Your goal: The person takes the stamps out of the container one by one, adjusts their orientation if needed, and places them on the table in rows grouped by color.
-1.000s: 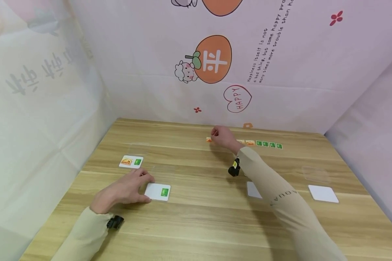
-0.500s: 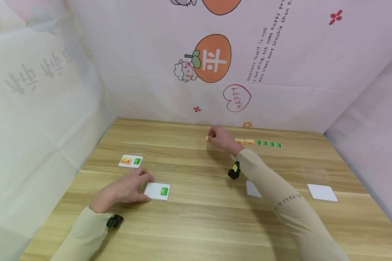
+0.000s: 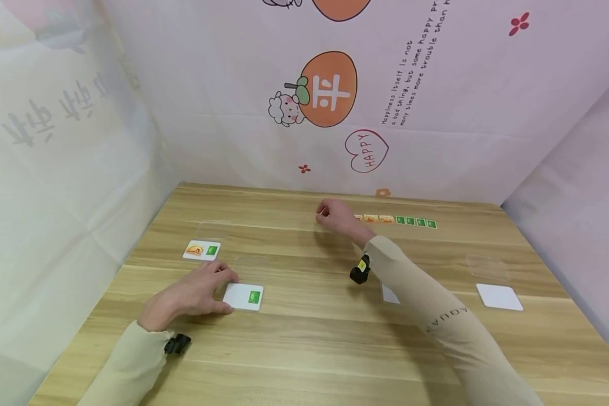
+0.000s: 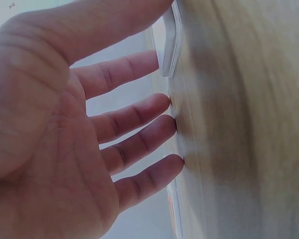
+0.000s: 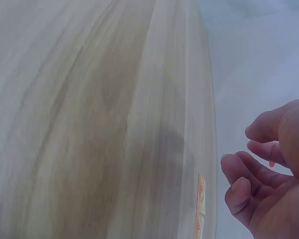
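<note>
My left hand (image 3: 203,290) holds a white card (image 3: 237,295) by its edges, thumb at the near side and index finger at the far side. A green sticker (image 3: 254,297) is on the card's right half. In the left wrist view, the other fingers (image 4: 144,134) extend loosely at the tabletop. My right hand (image 3: 337,218) hovers at the left end of a row of small stickers (image 3: 385,219) near the back edge, its thumb and index fingertips close together. Whether a sticker is between them, I cannot tell. Two orange stickers (image 5: 201,191) lie below that hand in the right wrist view.
Left of the row, another white card (image 3: 201,250) bears an orange and a green sticker. Blank white cards (image 3: 499,296) lie at the right, one partly behind my right forearm. Clear plastic pieces (image 3: 487,267) lie beyond the cards. A printed curtain (image 3: 233,113) borders the wooden table (image 3: 294,349).
My right hand has shifted slightly left, and the leftmost orange sticker seen at its fingertips earlier is out of sight in the head view. My left hand stays at the card.
</note>
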The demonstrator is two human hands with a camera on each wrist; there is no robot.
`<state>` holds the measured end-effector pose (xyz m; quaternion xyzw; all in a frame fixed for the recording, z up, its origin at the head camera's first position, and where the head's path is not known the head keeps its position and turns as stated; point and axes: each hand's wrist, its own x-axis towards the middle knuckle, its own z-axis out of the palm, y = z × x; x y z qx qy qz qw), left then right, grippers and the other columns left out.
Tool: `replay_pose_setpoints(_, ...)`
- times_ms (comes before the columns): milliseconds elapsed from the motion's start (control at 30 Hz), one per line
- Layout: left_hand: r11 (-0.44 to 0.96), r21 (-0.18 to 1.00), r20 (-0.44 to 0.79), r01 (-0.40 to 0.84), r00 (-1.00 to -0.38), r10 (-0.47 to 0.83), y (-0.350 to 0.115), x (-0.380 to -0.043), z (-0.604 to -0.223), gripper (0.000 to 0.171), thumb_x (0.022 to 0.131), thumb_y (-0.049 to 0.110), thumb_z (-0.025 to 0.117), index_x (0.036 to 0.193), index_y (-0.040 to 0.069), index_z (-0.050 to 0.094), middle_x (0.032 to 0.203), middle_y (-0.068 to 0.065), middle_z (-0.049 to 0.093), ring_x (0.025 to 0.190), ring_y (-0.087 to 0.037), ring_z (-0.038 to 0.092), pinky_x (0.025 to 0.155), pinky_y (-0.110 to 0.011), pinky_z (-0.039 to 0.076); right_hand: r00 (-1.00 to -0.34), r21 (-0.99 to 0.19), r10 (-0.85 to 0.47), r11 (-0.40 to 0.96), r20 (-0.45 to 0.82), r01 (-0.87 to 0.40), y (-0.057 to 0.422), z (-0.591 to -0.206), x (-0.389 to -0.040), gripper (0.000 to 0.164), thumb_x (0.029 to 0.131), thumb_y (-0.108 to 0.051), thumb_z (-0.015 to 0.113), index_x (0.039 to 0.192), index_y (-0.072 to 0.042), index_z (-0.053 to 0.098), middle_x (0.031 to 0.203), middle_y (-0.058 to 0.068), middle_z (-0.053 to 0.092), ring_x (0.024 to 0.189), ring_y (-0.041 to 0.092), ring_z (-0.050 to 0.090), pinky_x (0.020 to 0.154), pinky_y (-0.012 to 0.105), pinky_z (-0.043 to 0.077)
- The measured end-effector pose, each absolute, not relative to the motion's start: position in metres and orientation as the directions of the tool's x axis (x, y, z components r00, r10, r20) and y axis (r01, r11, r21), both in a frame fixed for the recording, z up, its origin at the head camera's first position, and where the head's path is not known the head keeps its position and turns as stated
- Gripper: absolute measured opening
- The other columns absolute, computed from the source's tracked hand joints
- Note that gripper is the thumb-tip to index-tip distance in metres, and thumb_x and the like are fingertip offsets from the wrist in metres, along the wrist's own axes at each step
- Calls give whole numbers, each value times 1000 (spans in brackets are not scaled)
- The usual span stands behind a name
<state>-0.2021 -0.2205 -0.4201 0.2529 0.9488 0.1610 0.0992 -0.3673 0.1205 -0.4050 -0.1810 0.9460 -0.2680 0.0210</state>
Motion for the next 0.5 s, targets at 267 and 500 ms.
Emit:
replay_pose_setpoints(267,822,349,-107,450,-852,512,-221,-203,-420,51,78,35,82,122,18,62,124,-4,53,109,-21,48,92,-44,47,-935,-569,-353,761,40,-311,117,-403,-357,19,92,-13,59,106,0,63,100,16,66,88,23,59,76,33,50)
replay_pose_setpoints(500,823,345,-106,452,-852,513,-222,-203,-420,50,78,35,82,121,18,62,124,-4,53,109,-21,49,92,-44,47,-940,-618,-340,732,36,-288,110,-404,-345,20,93,-14,58,106,-1,65,101,15,67,89,23,60,76,33,50)
